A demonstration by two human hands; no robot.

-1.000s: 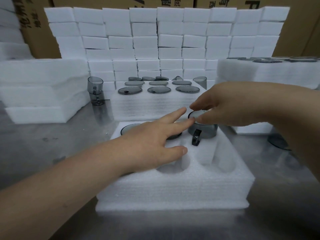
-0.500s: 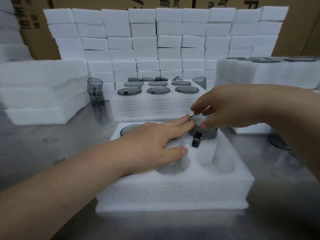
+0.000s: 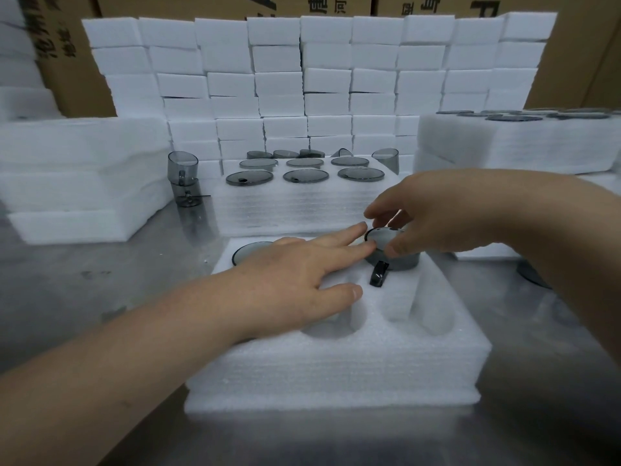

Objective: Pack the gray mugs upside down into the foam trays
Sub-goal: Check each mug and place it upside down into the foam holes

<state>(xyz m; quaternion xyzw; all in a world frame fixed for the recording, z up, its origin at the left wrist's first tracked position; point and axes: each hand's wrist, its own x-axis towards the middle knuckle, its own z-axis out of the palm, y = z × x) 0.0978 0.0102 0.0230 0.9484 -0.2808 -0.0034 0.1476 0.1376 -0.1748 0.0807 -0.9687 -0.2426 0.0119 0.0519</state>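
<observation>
On the steel counter [image 3: 100,280], a white foam tray [image 3: 336,364] holds a gray mug [image 3: 401,262] upside down in its far-right pocket. Right hand [image 3: 437,216] pinches the mug's base from above; left hand [image 3: 295,284] lies flat on the tray, fingers straight, fingertips touching the mug.

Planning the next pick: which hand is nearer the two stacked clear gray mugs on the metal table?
Left. The left hand rests on the white foam tray, right of the stacked mugs; the right hand grips an upturned gray mug farther right.
</observation>
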